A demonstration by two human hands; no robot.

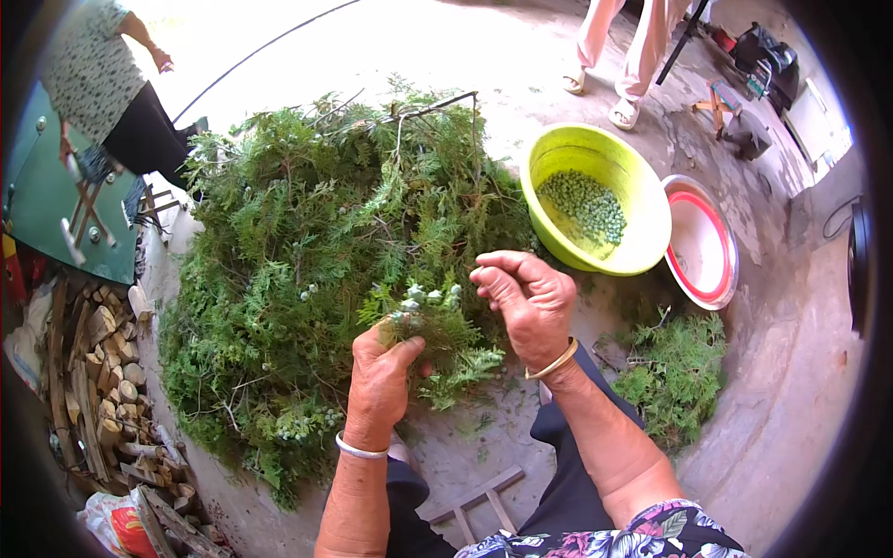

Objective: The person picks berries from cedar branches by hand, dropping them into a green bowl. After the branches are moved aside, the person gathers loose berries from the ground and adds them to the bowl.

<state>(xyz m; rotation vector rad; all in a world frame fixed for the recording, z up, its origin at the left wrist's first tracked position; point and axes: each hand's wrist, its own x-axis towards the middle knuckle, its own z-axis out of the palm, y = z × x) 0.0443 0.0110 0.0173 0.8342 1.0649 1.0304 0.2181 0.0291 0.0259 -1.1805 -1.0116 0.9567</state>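
1. The left hand point(379, 374) is pinching a green sprig point(437, 325) with pale berries point(415, 292).
2. The right hand point(538, 316) is curling nearby; its grip I cannot tell.
3. A branch pile point(298, 232) is lying behind.
4. A yellow-green tub point(644, 219) is holding loose berries point(584, 205).

The head-worn fisheye looks forward and down over the nearby green branches point(307, 251).
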